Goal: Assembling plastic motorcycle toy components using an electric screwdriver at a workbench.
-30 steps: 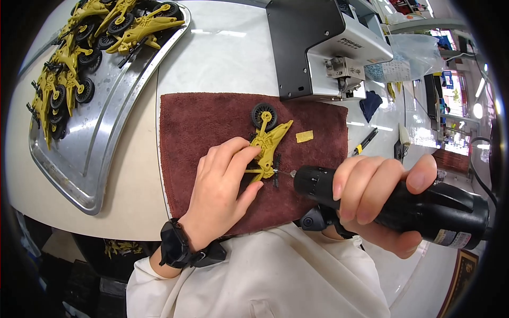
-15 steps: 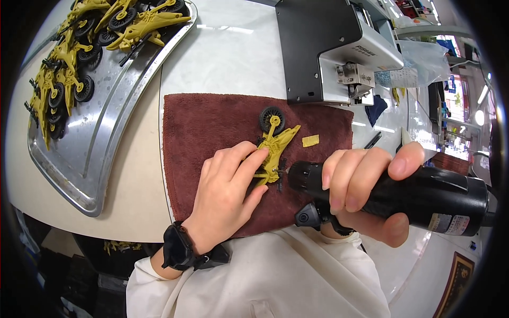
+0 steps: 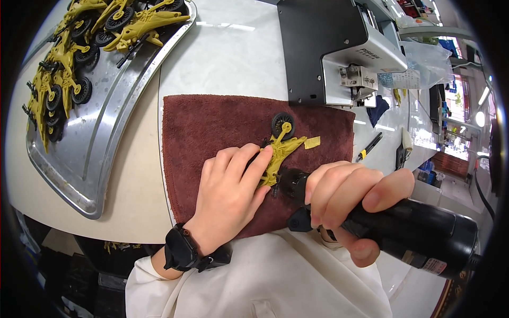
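Observation:
A yellow toy motorcycle (image 3: 284, 152) with a black spoked wheel lies on a dark red cloth (image 3: 207, 124). My left hand (image 3: 227, 183) holds it down, fingers closed over its left side and hiding part of it. In my right hand (image 3: 347, 193) is a black electric screwdriver (image 3: 424, 233), gripped round its body. Its nose meets the lower part of the motorcycle; the bit's tip is hidden. Just right of the motorcycle lies a small yellow rectangular piece (image 3: 313, 142).
At the left, a metal tray (image 3: 101, 175) bears several more yellow toy motorcycles (image 3: 148, 29). A black and silver machine (image 3: 313, 53) stands beyond the cloth. To the right are a utility knife (image 3: 370, 147), a dark blue cloth (image 3: 377, 111) and a clear plastic bag (image 3: 432, 61).
The electric screwdriver has moved left and its rear end has swung down, bringing its nose up against the motorcycle. The motorcycle's wheel end has shifted slightly right, beside the small yellow piece.

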`<action>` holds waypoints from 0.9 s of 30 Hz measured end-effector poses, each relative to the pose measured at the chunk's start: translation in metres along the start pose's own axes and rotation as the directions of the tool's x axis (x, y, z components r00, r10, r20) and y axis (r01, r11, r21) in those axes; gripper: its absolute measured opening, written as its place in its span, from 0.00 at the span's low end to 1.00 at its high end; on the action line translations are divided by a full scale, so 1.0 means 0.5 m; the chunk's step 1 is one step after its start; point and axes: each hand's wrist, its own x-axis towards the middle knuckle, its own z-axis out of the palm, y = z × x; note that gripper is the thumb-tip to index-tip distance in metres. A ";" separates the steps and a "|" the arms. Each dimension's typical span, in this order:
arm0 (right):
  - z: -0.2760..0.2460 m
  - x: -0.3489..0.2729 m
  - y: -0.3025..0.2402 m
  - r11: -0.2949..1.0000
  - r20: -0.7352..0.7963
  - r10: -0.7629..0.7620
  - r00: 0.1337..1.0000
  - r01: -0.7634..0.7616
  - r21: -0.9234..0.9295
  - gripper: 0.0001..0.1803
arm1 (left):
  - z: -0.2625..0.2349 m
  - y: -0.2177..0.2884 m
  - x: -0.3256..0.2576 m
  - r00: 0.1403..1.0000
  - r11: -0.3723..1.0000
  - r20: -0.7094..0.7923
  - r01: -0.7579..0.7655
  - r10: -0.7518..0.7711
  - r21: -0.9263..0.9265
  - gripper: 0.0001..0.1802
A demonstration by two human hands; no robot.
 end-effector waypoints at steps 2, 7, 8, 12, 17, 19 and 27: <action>-0.007 -0.005 -0.002 1.000 -0.002 -0.002 1.000 0.002 0.011 0.24 | 0.001 0.001 0.001 1.000 1.000 0.005 0.008 -0.008 -0.008 0.38; -0.002 -0.006 -0.011 1.000 0.012 0.016 1.000 -0.016 -0.021 0.27 | 0.000 0.002 0.003 1.000 0.999 0.019 0.021 -0.020 -0.025 0.37; -0.005 -0.004 -0.013 0.998 0.045 0.052 0.998 -0.050 -0.038 0.28 | -0.002 0.000 0.003 1.000 1.000 0.014 0.013 -0.013 -0.006 0.36; -0.030 -0.024 -0.062 0.989 0.064 -0.069 0.996 0.060 0.132 0.29 | -0.003 0.006 0.009 0.999 1.000 0.040 -0.005 0.005 -0.003 0.34; -0.128 0.033 -0.157 0.984 -0.366 -0.175 0.914 0.172 -0.041 0.23 | 0.000 -0.002 -0.004 1.000 1.000 0.018 -0.018 0.018 -0.008 0.35; -0.176 0.080 -0.128 0.984 -0.501 -0.178 0.847 0.153 -0.091 0.22 | 0.001 -0.009 0.000 0.999 0.999 0.006 -0.040 0.040 -0.019 0.35; -0.170 0.058 -0.091 0.985 -0.498 -0.036 0.867 -0.054 -0.166 0.22 | -0.007 -0.014 0.000 0.996 0.993 0.030 -0.083 0.086 -0.087 0.32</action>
